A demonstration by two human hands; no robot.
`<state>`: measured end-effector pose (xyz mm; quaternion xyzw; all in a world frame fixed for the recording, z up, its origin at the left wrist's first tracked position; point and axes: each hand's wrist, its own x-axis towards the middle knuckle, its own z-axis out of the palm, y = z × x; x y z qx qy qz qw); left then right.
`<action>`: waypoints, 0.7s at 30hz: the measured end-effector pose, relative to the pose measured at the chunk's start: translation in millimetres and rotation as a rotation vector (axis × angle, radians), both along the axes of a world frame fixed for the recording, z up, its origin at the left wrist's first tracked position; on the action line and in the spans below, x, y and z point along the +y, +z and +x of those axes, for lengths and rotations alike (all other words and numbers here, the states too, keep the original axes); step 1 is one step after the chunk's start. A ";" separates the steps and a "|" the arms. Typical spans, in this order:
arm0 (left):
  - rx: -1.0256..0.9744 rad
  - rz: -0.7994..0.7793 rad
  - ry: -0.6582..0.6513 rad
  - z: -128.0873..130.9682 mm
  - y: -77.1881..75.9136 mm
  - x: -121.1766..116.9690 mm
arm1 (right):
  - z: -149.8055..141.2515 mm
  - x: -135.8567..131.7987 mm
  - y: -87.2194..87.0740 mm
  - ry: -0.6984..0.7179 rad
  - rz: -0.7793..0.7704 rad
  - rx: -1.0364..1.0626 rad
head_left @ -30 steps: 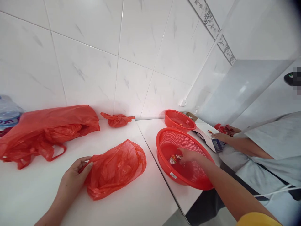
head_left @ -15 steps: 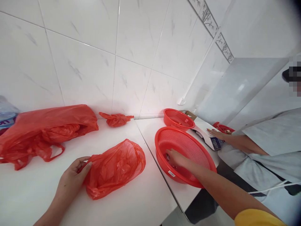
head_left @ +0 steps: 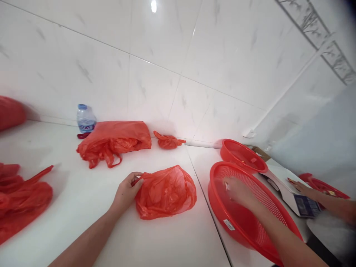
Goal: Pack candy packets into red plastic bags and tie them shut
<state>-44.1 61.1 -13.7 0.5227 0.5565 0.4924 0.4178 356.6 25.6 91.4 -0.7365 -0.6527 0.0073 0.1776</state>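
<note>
My left hand [head_left: 126, 191] pinches the gathered end of a red plastic bag [head_left: 167, 194] lying on the white table. The bag's mouth gapes toward the right, and its inside looks crumpled. Over the large red plastic colander [head_left: 224, 213], my right hand [head_left: 239, 191] is smeared by motion, its fingers closed around something small and pale at the tips. What that is, I cannot make out. The colander stands just right of the bag, across the seam between two tables.
Behind are a knotted red bag [head_left: 168, 141], a bundle of red bags [head_left: 122, 129] and a water bottle [head_left: 85, 120]. More red bags [head_left: 25, 200] lie at left. To the right are a smaller colander [head_left: 243, 154], a scale [head_left: 289, 189] and a co-worker's hand [head_left: 302, 187].
The view has turned left, bringing the bottle and more bags into sight. My right hand has risen from the colander's bottom. My left hand still holds the bag.
</note>
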 end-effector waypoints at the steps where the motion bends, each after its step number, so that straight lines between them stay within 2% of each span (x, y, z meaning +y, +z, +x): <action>1: -0.003 0.008 0.006 0.1 -0.6 0.1 | -4.8 2.5 10.1 0.052 -0.013 -0.076; 3: -0.016 0.022 0.014 0.2 -1.5 0.0 | -22.3 3.5 29.5 0.127 0.023 -0.184; 5: -0.036 0.027 0.014 0.5 -1.3 -0.5 | -50.3 -0.8 43.3 0.191 0.099 -0.170; 8: -0.054 0.026 0.029 1.3 1.3 -1.8 | -102.4 -10.6 48.1 0.345 0.122 -0.087; 11: -0.057 0.041 0.057 2.2 3.5 -3.0 | -149.1 -12.3 34.7 0.498 0.073 0.013; 14: -0.062 0.055 0.068 2.0 2.6 -3.2 | -178.6 -1.8 12.5 0.591 -0.019 0.149; 17: -0.079 0.062 0.064 1.2 -0.6 -2.3 | -190.3 11.4 -7.1 0.600 -0.112 0.243; 21: -0.107 0.070 0.032 1.2 -3.6 -0.5 | -184.4 15.2 -23.0 0.487 -0.014 0.257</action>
